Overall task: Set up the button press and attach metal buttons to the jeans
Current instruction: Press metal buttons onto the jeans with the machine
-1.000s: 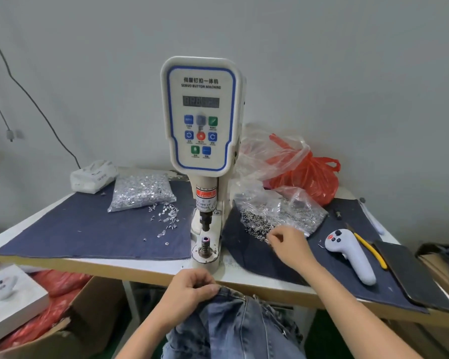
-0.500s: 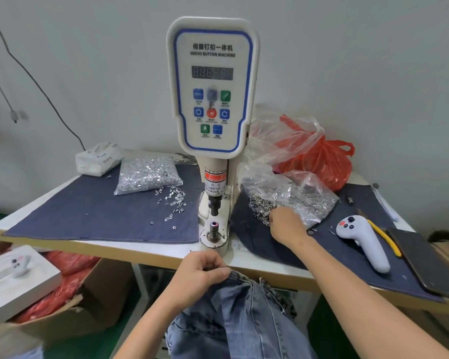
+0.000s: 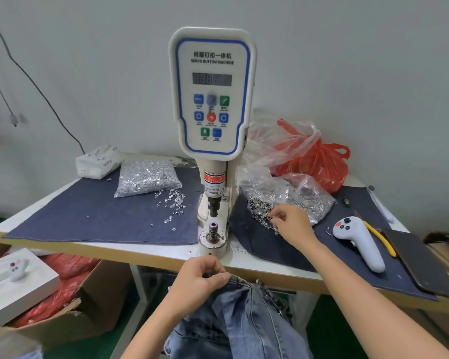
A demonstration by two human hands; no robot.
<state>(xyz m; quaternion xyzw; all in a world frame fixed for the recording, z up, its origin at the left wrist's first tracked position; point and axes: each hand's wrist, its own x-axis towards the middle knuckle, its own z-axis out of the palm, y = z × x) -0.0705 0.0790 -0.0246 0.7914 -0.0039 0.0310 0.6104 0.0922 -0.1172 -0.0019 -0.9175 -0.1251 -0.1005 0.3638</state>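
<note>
Denim bunched in my left hand (image 3: 201, 279): I grip the waistband edge of the jeans (image 3: 244, 320) with curled fingers, just below the front edge of the table (image 3: 153, 257), and the rest of the jeans hangs down toward my lap. My right hand (image 3: 292, 225) reaches over the dark cloth to the right of the button press (image 3: 213, 130), fingertips drawn together among the loose metal buttons (image 3: 263, 212) spilling from a clear bag (image 3: 303, 195). I seem to pinch at them, but I cannot tell whether a button is actually between my fingers.

The button press stands upright at the middle of the table, its control panel facing me, the lower die (image 3: 213, 233) on its round base close to the table's front edge and just above my left hand. To its left, on the blue mat (image 3: 88, 216), lies a second clear bag of shiny tacks (image 3: 147, 177), with a scatter of tacks beside it near the press column. A white packet (image 3: 97, 160) sits at the mat's far corner.

Behind my right hand a red plastic bag (image 3: 322, 164) slumps against the wall. Further right lie a pale grey handheld controller (image 3: 358, 242), a yellow-handled tool (image 3: 379, 238) just beside it, and a dark flat slab (image 3: 420, 260) at the table's edge. A cardboard box (image 3: 75, 312) sits on the floor to the left.
</note>
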